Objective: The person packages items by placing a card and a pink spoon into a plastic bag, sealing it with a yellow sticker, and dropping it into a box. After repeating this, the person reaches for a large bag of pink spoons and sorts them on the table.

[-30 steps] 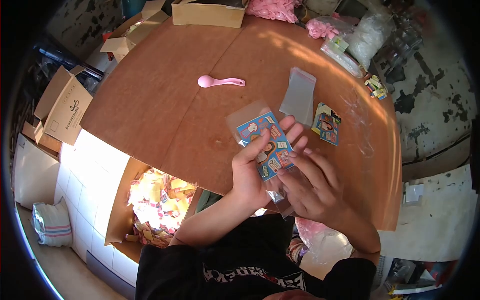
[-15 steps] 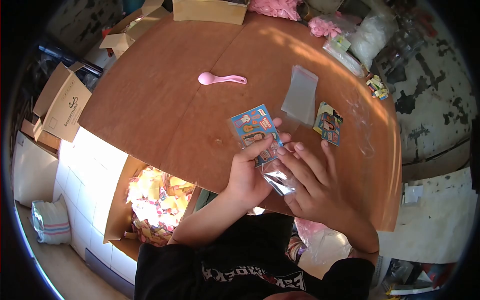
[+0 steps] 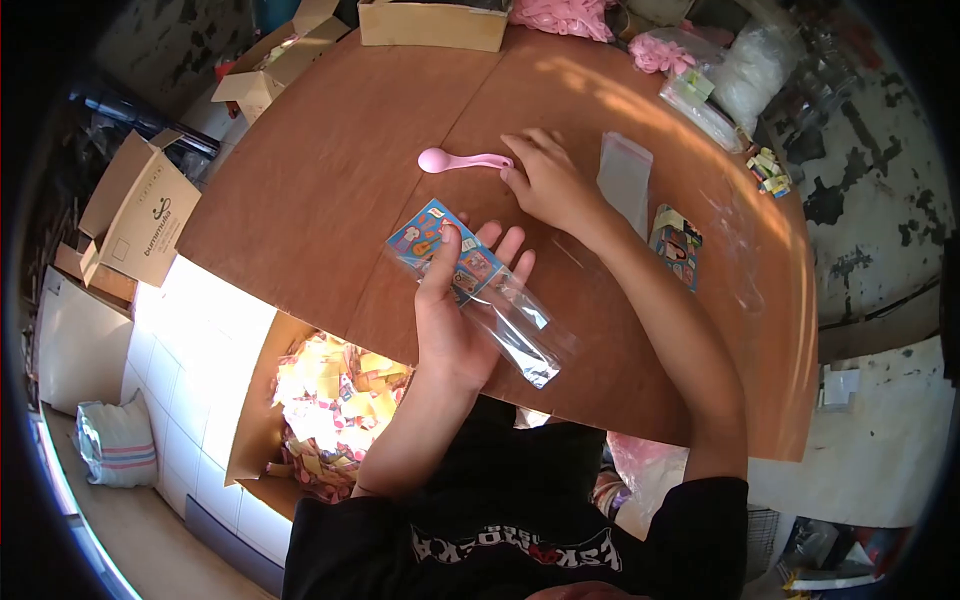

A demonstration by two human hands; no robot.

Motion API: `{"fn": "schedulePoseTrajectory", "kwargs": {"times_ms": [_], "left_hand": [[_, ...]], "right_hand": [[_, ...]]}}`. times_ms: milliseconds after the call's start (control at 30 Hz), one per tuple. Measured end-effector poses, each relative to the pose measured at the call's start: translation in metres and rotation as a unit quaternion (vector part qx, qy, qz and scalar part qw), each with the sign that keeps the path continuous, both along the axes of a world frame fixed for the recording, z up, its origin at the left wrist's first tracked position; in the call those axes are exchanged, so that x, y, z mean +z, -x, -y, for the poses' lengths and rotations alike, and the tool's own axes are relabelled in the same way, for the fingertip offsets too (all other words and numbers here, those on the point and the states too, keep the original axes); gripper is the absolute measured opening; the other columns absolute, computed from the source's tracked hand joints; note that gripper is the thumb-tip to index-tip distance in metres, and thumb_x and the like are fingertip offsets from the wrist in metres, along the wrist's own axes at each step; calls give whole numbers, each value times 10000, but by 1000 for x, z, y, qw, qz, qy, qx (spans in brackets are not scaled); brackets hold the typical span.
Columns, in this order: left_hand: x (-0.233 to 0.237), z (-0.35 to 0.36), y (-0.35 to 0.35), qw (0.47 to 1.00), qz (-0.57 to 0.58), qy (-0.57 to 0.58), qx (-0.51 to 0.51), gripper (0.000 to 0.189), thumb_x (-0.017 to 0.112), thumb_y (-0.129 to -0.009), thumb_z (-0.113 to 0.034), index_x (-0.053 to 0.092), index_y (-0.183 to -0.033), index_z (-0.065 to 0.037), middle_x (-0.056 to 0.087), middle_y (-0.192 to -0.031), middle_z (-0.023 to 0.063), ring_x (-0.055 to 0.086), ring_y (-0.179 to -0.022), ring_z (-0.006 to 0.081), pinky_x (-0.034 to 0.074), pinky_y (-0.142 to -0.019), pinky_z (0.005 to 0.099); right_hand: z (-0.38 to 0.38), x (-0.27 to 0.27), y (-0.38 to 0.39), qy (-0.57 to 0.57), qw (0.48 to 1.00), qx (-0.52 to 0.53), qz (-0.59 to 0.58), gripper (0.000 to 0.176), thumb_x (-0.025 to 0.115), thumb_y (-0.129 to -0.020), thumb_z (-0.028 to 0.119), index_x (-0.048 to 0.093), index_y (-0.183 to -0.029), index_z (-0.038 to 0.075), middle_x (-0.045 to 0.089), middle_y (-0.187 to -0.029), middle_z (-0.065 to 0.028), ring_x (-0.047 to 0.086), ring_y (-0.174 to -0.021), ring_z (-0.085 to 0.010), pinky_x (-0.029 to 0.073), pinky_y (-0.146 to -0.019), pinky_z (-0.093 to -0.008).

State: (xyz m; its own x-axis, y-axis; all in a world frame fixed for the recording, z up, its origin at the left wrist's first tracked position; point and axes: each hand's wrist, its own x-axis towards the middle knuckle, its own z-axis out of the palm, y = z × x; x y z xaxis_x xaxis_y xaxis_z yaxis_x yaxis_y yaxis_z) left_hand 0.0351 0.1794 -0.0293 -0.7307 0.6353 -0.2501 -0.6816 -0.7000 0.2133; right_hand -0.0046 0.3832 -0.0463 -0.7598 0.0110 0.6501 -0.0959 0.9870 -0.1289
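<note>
My left hand (image 3: 450, 325) is closed on a clear plastic bag (image 3: 520, 335) with a blue printed card (image 3: 437, 240) at its upper end. The thumb presses on the card's face and the fingers lie behind. The bag's loose end hangs toward my body on the right. My right hand (image 3: 550, 180) is at the handle end of a pink spoon (image 3: 465, 160) lying on the table. Its thumb and forefinger are apart, one on either side of the handle tip.
On the brown table (image 3: 330, 200), flat clear bags (image 3: 625, 180) and printed cards (image 3: 677, 245) lie to the right. Plastic packs (image 3: 700, 110) and pink items (image 3: 565, 18) sit at the far edge. A carton of paper pieces (image 3: 255, 400) stands at the lower left.
My right hand has left the bag and reached forward to the spoon's handle. My left hand has moved left with the card and bag, and more of the bag shows.
</note>
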Motion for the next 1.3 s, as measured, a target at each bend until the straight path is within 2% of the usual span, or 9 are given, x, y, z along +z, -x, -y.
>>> {"fn": "schedulePoseTrajectory", "kwargs": {"times_ms": [200,267,333,467,633,900,1067,1200,1300], "left_hand": [[3,9,6,1000,19,-8,15,353,623,-927,-339,556,-1145,-70,633,-1086,97,595,-1119,272,459,-1006,460],[2,7,10,999,38,-16,22,364,623,-926,-356,559,-1128,-61,633,-1102,105,592,-1130,274,459,-1010,461],[3,5,13,997,57,-38,23,360,623,-926,-358,560,-1110,-55,633,-1093,109,592,-1126,277,460,-1011,462],[4,-5,14,994,79,-74,31,354,624,-927,-355,552,-1067,-38,629,-1070,125,588,-1124,284,463,-1016,468],[7,-29,-10,995,90,-50,17,354,631,-926,-343,540,-1060,-28,622,-1053,132,578,-1134,291,461,-1019,479],[14,-52,-78,994,52,-49,-87,335,660,-907,-332,514,-1094,-96,586,-1095,114,571,-1134,286,451,-1027,491],[26,-56,-104,989,63,-37,-126,310,632,-924,-348,535,-1106,-116,591,-1099,102,578,-1125,276,449,-1022,490],[29,-58,-113,986,41,-11,-163,315,625,-929,-361,531,-1109,-120,600,-1087,102,583,-1113,262,462,-1003,479],[17,-62,-106,979,-5,-33,-199,423,546,-944,-480,517,-1160,-118,592,-1106,113,543,-1159,281,410,-1019,484]], "right_hand": [[3,15,1,76,990,33,116,161,676,-820,107,651,-952,18,652,-974,-164,630,-905,-336,497,-790,-425],[15,33,-38,193,976,27,97,101,689,-821,83,641,-881,17,663,-923,-163,664,-772,-302,520,-658,-377],[22,48,-85,165,985,43,18,90,686,-818,29,652,-900,15,662,-876,-143,664,-687,-254,515,-576,-325],[36,70,-194,19,998,56,-13,199,724,-760,-51,678,-945,6,648,-892,-121,659,-716,-217,560,-629,-310],[55,75,-281,-99,983,154,-14,208,751,-743,-9,685,-935,39,625,-982,-138,694,-838,-280,616,-777,-396],[58,70,-299,-157,979,129,-16,313,760,-768,71,649,-1062,68,588,-1126,-123,691,-910,-255,599,-834,-384],[50,57,-300,-286,952,31,-102,250,734,-818,176,676,-1060,199,575,-1216,-102,545,-1162,-255,470,-987,-430],[49,53,-287,-188,968,-45,-160,225,766,-773,229,706,-991,230,616,-1171,-111,516,-1178,-293,421,-978,-465],[49,88,-287,-61,995,-38,-76,174,720,-781,55,709,-949,96,660,-1048,-146,629,-974,-308,505,-839,-424]]}}
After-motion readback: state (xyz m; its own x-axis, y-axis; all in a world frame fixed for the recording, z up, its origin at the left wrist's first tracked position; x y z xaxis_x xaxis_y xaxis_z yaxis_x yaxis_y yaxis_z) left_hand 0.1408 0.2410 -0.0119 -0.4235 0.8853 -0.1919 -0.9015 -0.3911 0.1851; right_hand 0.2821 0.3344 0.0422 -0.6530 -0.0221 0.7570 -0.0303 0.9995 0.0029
